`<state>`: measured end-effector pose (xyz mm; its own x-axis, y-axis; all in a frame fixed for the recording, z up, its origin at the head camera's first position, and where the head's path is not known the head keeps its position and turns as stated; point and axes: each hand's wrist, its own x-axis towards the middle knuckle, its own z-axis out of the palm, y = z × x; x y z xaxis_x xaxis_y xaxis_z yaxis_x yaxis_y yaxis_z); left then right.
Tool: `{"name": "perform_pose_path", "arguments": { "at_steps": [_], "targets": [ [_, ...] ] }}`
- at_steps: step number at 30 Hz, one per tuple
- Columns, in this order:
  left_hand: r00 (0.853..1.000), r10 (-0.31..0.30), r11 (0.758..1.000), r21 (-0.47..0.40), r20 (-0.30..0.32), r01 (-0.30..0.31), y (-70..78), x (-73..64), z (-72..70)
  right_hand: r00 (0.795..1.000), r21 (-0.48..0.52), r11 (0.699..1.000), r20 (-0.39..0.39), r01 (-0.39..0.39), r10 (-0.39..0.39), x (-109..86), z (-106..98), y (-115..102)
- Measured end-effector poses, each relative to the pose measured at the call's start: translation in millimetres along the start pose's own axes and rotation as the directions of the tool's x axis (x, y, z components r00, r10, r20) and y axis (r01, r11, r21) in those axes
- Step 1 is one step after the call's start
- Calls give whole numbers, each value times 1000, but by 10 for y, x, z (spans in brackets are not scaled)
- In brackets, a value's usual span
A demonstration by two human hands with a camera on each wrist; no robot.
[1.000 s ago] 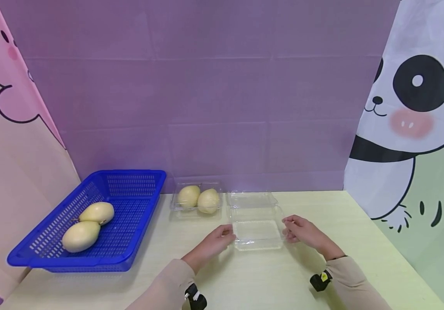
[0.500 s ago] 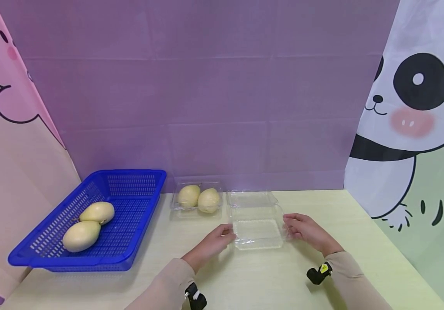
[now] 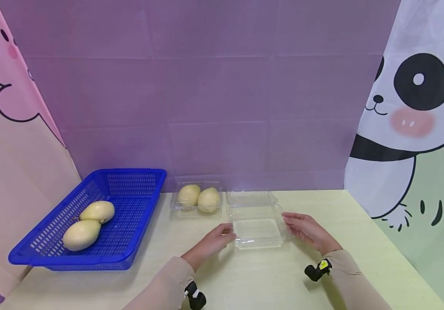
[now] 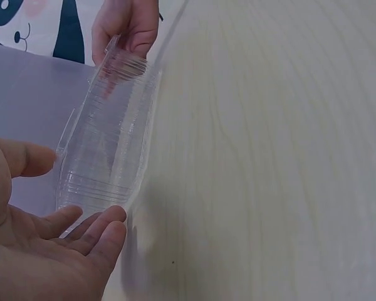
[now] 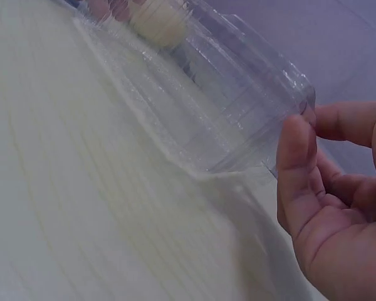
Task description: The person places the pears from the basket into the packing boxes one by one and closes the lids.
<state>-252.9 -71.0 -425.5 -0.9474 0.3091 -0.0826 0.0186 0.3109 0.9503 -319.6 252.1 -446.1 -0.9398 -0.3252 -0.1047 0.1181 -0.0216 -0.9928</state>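
A clear plastic clamshell box [image 3: 258, 228] stands on the table, its lid [image 3: 252, 198] folded back toward the wall. My left hand [image 3: 214, 242] is at its left end. In the left wrist view, the relaxed fingers [image 4: 100, 235] rest by the end wall, and another fingertip meets the rim. My right hand [image 3: 310, 231] pinches the right rim between thumb and finger, as the right wrist view shows. Left of this box, another clear clamshell [image 3: 173, 202] contains two pale yellow pears [image 3: 208, 200].
A blue plastic basket [image 3: 128, 237] with two more pears [image 3: 81, 235] stands at the left. A purple backdrop [image 3: 214, 94] rises behind the pale wooden table [image 3: 253, 280]. Cartoon panels flank both sides.
My right hand has shifted slightly along the rim, away from me, and its wrist has turned a little. The left hand and the clamshell box stay nearly still.
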Motion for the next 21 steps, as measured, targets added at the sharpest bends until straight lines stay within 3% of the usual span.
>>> {"name": "perform_pose_path", "arguments": {
  "at_steps": [8,21],
  "targets": [
    [1000,1,1000,30,8,-1,-3,-2,-18,1000,64,998,-10,14,-13,5,0,22],
    [1000,4,991,132,8,-5,52,-7,-85,1000,61,998,4,15,-15,13,-17,34]
  ]
}}
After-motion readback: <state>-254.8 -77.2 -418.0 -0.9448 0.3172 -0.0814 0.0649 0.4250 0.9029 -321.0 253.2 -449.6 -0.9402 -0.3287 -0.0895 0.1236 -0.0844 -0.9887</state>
